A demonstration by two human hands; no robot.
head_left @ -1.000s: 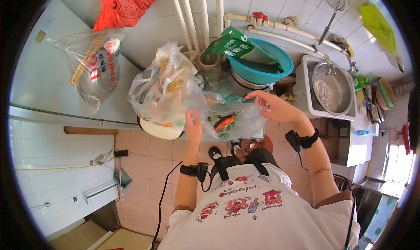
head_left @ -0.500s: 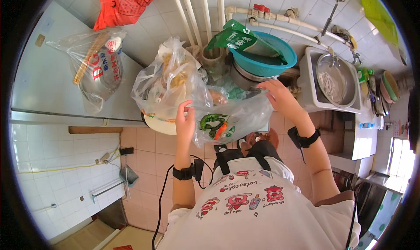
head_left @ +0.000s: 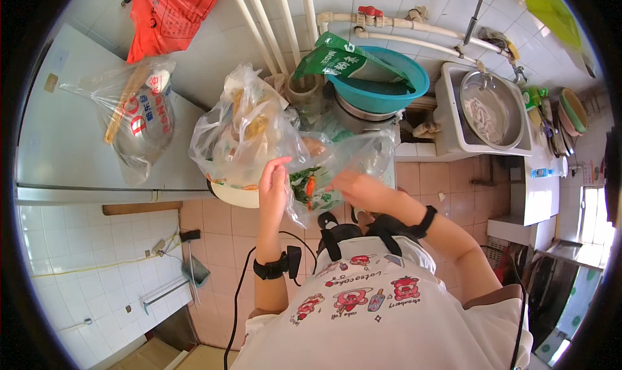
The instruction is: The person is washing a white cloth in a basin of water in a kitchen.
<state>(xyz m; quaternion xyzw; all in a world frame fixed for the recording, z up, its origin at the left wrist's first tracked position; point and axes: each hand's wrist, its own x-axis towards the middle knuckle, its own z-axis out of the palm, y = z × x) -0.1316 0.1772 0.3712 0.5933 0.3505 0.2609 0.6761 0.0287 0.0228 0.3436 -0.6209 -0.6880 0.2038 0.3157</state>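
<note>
A clear plastic bag [head_left: 363, 153] hangs in front of me with an orange-red pepper [head_left: 310, 187] and green peppers [head_left: 299, 181] in it. The fingers of my left hand [head_left: 273, 181] are closed on the bag's left edge. My right hand [head_left: 361, 190] is at the near side of the bag, just right of the peppers. Motion smears its fingers, and I cannot see whether they hold anything. Beyond my left hand stands a larger clear bag [head_left: 223, 134] of yellowish food, over a pale round container [head_left: 236, 196].
A turquoise basin [head_left: 414, 88] with a green packet [head_left: 337, 58] sits on a metal pot [head_left: 363, 119] behind the bag. A sink [head_left: 448, 104] holding a metal bowl [head_left: 468, 117] is at the right. At the left, a bagged bundle [head_left: 139, 124] lies on a pale surface [head_left: 84, 150].
My right hand has let go of the bag's right edge and come left and nearer, toward the peppers. The bag has sagged. My left hand stays at its edge.
</note>
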